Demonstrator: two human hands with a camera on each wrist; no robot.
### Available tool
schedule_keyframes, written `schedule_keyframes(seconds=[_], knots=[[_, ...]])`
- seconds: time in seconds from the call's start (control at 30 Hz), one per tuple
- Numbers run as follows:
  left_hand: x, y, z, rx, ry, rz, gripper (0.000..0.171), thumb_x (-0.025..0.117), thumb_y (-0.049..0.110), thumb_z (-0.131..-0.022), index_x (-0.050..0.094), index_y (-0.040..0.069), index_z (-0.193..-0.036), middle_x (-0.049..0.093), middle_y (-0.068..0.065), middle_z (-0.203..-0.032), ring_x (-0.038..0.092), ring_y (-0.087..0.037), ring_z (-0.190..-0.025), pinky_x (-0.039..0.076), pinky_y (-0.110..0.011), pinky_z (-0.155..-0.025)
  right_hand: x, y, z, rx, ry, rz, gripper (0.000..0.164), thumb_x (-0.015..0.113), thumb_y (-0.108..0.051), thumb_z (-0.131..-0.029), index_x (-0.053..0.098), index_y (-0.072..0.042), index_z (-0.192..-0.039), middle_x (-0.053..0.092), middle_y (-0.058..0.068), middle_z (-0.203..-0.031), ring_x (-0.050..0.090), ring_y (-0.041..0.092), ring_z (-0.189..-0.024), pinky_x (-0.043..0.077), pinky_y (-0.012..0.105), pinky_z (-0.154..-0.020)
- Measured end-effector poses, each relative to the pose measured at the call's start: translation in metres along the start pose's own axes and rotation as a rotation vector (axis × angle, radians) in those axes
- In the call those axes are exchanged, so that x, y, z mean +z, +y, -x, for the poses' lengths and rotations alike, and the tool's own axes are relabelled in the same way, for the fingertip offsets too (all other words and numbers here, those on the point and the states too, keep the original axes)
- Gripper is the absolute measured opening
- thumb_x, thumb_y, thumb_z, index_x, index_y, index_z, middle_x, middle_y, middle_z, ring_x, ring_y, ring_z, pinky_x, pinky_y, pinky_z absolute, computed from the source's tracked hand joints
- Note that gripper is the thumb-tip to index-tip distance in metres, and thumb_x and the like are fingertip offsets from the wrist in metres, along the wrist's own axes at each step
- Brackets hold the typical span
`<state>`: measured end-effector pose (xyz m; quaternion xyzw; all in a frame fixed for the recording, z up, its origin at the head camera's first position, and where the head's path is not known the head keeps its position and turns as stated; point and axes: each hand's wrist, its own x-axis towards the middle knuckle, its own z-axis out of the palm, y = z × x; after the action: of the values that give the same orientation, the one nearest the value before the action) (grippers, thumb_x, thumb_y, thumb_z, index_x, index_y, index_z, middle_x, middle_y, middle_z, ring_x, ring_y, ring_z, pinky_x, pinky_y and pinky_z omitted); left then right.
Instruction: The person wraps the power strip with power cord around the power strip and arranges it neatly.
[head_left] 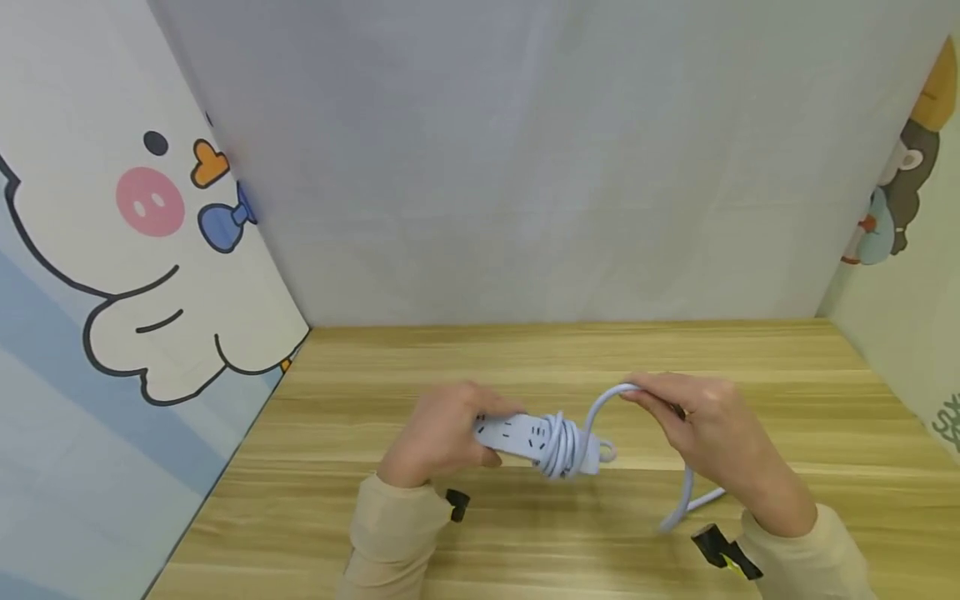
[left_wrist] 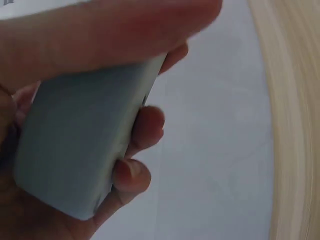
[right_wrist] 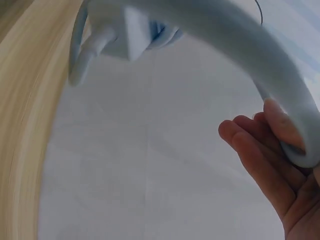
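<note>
A white power strip is held above the table by my left hand, which grips its left end. In the left wrist view, the thumb lies across one broad face of the strip and fingertips curl round its edge. Several turns of pale cord wrap the strip's right part. From there the cord arches up to my right hand, which pinches it between thumb and fingers. A loose length of the cord hangs below that hand. Its plug end is not visible.
The wooden table lies beneath both hands. A pale cloth wall stands behind it. At the left is a panel with a cartoon bird; another printed panel stands at the right. Black wrist pieces sit by the cuffs.
</note>
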<state>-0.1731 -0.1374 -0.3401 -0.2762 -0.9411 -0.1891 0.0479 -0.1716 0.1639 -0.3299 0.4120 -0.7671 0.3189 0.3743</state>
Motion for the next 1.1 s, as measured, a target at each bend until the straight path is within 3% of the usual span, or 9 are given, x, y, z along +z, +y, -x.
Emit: schedule_keyframes(seconds=[0.13,0.3,0.47,0.57,0.63,0.73,0.83,0.97,1.1], knots=[[-0.006,0.0,0.004,0.151,-0.037,0.163,0.067,0.098,0.011,-0.056,0.077,0.027,-0.118,0.076,0.011,-0.114,0.067,-0.006,-0.096,0.054,-0.024,-0.083,0.001,0.004,-0.001,-0.01,0.001,0.01,0.049,0.052,-0.042,-0.102,0.079,-0.001,-0.094,0.077,0.006,-0.076,0.059,0.001,-0.056,0.046,0.012,-0.054],[-0.012,-0.003,0.007,0.32,-0.003,0.427,0.065,0.097,0.006,-0.057,0.077,0.016,-0.119,0.077,0.002,-0.113,0.065,-0.007,-0.091,0.053,-0.022,-0.077,0.007,0.01,0.0,0.0,-0.019,-0.009,0.049,0.053,-0.043,-0.1,0.081,-0.004,-0.093,0.079,0.007,-0.081,0.072,0.01,-0.063,0.051,0.012,-0.059],[-0.011,-0.005,0.003,0.396,0.062,0.662,0.06,0.096,0.008,-0.062,0.075,0.008,-0.119,0.077,-0.004,-0.11,0.062,-0.011,-0.085,0.052,-0.025,-0.072,0.022,0.011,0.006,-0.043,-0.045,-0.043,0.046,0.052,-0.038,-0.102,0.08,-0.002,-0.096,0.079,0.009,-0.085,0.076,0.017,-0.071,0.057,0.017,-0.066],[-0.008,-0.002,0.0,0.373,0.143,0.771,0.059,0.094,0.01,-0.067,0.073,0.007,-0.121,0.076,-0.006,-0.111,0.064,-0.015,-0.09,0.053,-0.027,-0.077,0.029,0.007,0.011,-0.039,-0.048,-0.044,0.048,0.047,-0.035,-0.106,0.078,0.0,-0.093,0.077,0.008,-0.079,0.07,0.01,-0.063,0.055,0.015,-0.062],[-0.007,0.001,-0.002,0.354,0.212,0.832,0.059,0.093,0.006,-0.068,0.072,0.005,-0.123,0.075,-0.01,-0.115,0.066,-0.018,-0.096,0.053,-0.029,-0.082,0.031,0.004,0.013,-0.007,-0.054,-0.039,0.037,0.055,-0.023,-0.105,0.074,0.0,-0.084,0.071,0.004,-0.068,0.057,0.001,-0.057,0.048,0.012,-0.054],[-0.005,0.005,-0.003,0.308,0.324,0.854,0.059,0.091,0.0,-0.069,0.071,0.005,-0.125,0.073,-0.012,-0.12,0.067,-0.019,-0.103,0.053,-0.029,-0.087,0.033,-0.001,0.014,0.056,-0.085,-0.036,0.015,0.071,-0.001,-0.09,0.069,-0.007,-0.077,0.063,-0.003,-0.062,0.045,-0.005,-0.057,0.04,0.01,-0.051],[-0.003,0.008,-0.006,0.256,0.431,0.872,0.059,0.088,-0.004,-0.07,0.07,0.004,-0.126,0.073,-0.013,-0.121,0.067,-0.02,-0.105,0.053,-0.03,-0.088,0.035,-0.005,0.012,0.096,-0.121,-0.054,0.018,0.077,0.01,-0.077,0.074,-0.003,-0.088,0.072,-0.001,-0.07,0.059,0.0,-0.059,0.048,0.011,-0.055],[-0.001,0.004,-0.009,0.17,0.628,0.862,0.058,0.087,-0.006,-0.071,0.07,0.003,-0.125,0.074,-0.008,-0.121,0.066,-0.019,-0.105,0.051,-0.031,-0.091,0.037,-0.006,0.011,0.102,-0.149,-0.104,0.021,0.075,0.008,-0.082,0.076,0.003,-0.102,0.077,0.007,-0.077,0.072,0.009,-0.063,0.054,0.012,-0.059],[-0.001,-0.005,-0.01,0.082,0.82,0.799,0.059,0.088,-0.006,-0.069,0.071,0.005,-0.125,0.074,-0.004,-0.119,0.065,-0.017,-0.103,0.05,-0.029,-0.091,0.038,-0.013,0.009,0.172,-0.244,-0.214,0.017,0.073,0.008,-0.085,0.076,0.002,-0.101,0.079,0.007,-0.081,0.074,0.006,-0.069,0.055,0.012,-0.062]])
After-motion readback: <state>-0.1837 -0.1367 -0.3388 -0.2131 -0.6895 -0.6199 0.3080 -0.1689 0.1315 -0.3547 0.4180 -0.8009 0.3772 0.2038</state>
